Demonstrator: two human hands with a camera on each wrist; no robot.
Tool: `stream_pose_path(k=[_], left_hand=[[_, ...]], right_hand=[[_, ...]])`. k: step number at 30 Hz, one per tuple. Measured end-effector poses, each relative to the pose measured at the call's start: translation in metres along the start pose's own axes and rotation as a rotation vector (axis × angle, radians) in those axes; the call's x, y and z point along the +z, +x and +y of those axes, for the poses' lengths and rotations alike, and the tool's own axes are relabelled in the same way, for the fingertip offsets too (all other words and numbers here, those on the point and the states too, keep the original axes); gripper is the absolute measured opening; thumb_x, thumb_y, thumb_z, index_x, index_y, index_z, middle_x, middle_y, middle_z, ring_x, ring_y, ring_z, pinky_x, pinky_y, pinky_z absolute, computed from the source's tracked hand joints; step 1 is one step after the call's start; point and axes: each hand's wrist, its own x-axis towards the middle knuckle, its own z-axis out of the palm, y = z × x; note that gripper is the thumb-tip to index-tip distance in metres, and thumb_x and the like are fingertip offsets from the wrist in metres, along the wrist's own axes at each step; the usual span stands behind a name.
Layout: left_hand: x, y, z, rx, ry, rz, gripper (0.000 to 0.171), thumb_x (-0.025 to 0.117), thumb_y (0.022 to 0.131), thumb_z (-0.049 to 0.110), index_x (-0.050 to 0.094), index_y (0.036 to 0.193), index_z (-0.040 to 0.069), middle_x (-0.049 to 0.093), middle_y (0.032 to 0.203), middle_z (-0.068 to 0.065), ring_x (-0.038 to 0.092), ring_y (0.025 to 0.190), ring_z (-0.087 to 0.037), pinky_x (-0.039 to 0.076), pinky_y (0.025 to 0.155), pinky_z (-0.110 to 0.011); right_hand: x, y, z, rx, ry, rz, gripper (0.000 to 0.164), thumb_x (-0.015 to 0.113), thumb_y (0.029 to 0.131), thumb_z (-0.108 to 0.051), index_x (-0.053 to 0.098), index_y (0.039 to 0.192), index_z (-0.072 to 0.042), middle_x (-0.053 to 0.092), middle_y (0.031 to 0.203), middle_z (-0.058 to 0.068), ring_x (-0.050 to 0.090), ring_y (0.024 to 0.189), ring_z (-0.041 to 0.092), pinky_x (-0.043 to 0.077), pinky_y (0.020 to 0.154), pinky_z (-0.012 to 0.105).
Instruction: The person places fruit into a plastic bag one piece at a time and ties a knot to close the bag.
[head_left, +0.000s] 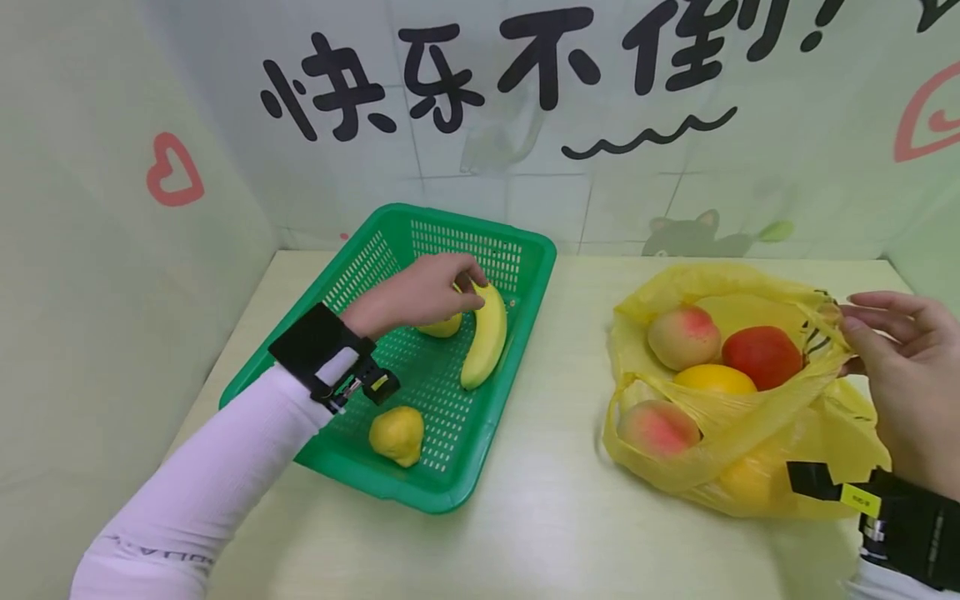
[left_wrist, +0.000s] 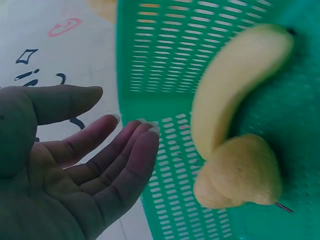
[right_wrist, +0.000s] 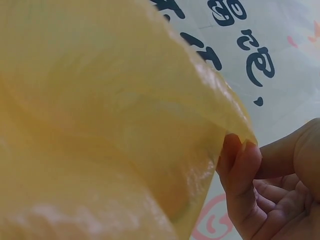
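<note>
My left hand reaches over the green basket, above the top end of a banana. In the left wrist view its fingers are loosely bent, with a gap between thumb and fingertips and nothing held. Beside the banana lies a yellow pear with a short stem, partly covered by my hand in the head view. Another yellow pear rests at the basket's near end. My right hand pinches the rim of a yellow plastic bag between thumb and fingers.
Inside the bag sit two peaches, one at the back and one at the front, a red fruit and a yellow-orange fruit. Light table surface separates basket and bag. Behind stands a wall with black lettering.
</note>
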Motion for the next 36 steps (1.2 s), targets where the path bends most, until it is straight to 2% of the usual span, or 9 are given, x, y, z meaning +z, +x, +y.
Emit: stream_pose_path(k=[3, 10, 15, 18, 21, 24, 29, 32, 36], left_hand=[[0.006, -0.005, -0.009, -0.014, 0.028, -0.006, 0.038, 0.059, 0.098, 0.016, 0.054, 0.133, 0.001, 0.063, 0.125, -0.016, 0.061, 0.113, -0.029, 0.052, 0.089, -0.038], [0.019, -0.007, -0.014, -0.043, 0.052, -0.035, 0.042, 0.058, 0.097, 0.015, 0.051, 0.136, 0.002, 0.065, 0.121, -0.017, 0.063, 0.105, -0.028, 0.052, 0.083, -0.035], [0.031, -0.001, -0.012, -0.089, 0.115, -0.053, 0.045, 0.061, 0.096, 0.024, 0.053, 0.133, 0.000, 0.065, 0.106, -0.010, 0.059, 0.085, -0.020, 0.046, 0.069, -0.027], [0.038, 0.004, -0.008, -0.136, 0.159, -0.069, 0.047, 0.065, 0.093, 0.031, 0.056, 0.126, -0.001, 0.058, 0.091, -0.005, 0.053, 0.074, -0.017, 0.041, 0.062, -0.025], [0.045, 0.007, -0.007, -0.174, 0.177, -0.089, 0.048, 0.069, 0.090, 0.035, 0.057, 0.119, 0.000, 0.051, 0.082, -0.003, 0.051, 0.070, -0.016, 0.038, 0.060, -0.024], [0.051, 0.009, -0.009, -0.203, 0.179, -0.095, 0.048, 0.073, 0.086, 0.037, 0.056, 0.112, 0.001, 0.051, 0.081, -0.002, 0.051, 0.069, -0.015, 0.038, 0.059, -0.024], [0.059, 0.015, -0.014, -0.241, 0.173, -0.113, 0.039, 0.077, 0.083, 0.035, 0.058, 0.096, 0.004, 0.054, 0.075, -0.002, 0.052, 0.064, -0.015, 0.039, 0.055, -0.023], [0.062, 0.020, -0.015, -0.252, 0.187, -0.131, 0.034, 0.078, 0.083, 0.033, 0.058, 0.084, 0.007, 0.051, 0.070, -0.001, 0.050, 0.061, -0.014, 0.038, 0.054, -0.023], [0.062, 0.023, -0.014, -0.274, 0.221, -0.153, 0.032, 0.078, 0.083, 0.029, 0.055, 0.075, 0.009, 0.046, 0.067, 0.000, 0.047, 0.060, -0.013, 0.038, 0.053, -0.023]], right_hand=[[0.000, 0.000, 0.000, 0.001, -0.006, 0.007, 0.026, 0.048, 0.101, -0.014, 0.053, 0.123, -0.028, 0.059, 0.106, -0.025, 0.056, 0.085, -0.002, 0.047, 0.068, 0.003], [0.001, 0.000, -0.001, 0.036, -0.099, -0.017, 0.028, 0.046, 0.102, -0.022, 0.051, 0.128, -0.031, 0.055, 0.109, -0.027, 0.054, 0.089, -0.001, 0.046, 0.070, 0.002], [0.000, 0.000, 0.000, 0.028, -0.087, -0.006, 0.028, 0.047, 0.102, -0.019, 0.052, 0.126, -0.031, 0.055, 0.107, -0.029, 0.054, 0.087, -0.004, 0.046, 0.070, 0.002], [-0.001, -0.001, 0.000, 0.030, -0.093, -0.001, 0.028, 0.047, 0.102, -0.019, 0.051, 0.127, -0.031, 0.054, 0.107, -0.029, 0.054, 0.087, -0.003, 0.046, 0.070, 0.002], [-0.001, -0.001, 0.000, 0.040, -0.114, -0.001, 0.030, 0.047, 0.102, -0.023, 0.051, 0.132, -0.029, 0.054, 0.109, -0.028, 0.054, 0.089, -0.002, 0.046, 0.071, 0.001], [-0.001, -0.001, 0.000, 0.038, -0.129, -0.009, 0.034, 0.046, 0.102, -0.027, 0.049, 0.136, -0.026, 0.053, 0.112, -0.026, 0.054, 0.091, -0.001, 0.046, 0.073, 0.001], [-0.001, 0.001, 0.000, 0.038, -0.123, -0.011, 0.031, 0.046, 0.102, -0.026, 0.050, 0.132, -0.029, 0.053, 0.111, -0.027, 0.054, 0.089, -0.003, 0.045, 0.074, 0.000], [0.000, 0.001, 0.000, 0.043, -0.126, 0.002, 0.032, 0.047, 0.102, -0.022, 0.050, 0.132, -0.029, 0.054, 0.111, -0.026, 0.054, 0.089, -0.004, 0.045, 0.072, 0.001], [0.000, 0.001, 0.001, 0.049, -0.146, 0.018, 0.035, 0.047, 0.102, -0.020, 0.050, 0.137, -0.026, 0.056, 0.115, -0.024, 0.053, 0.091, -0.003, 0.044, 0.071, 0.001]])
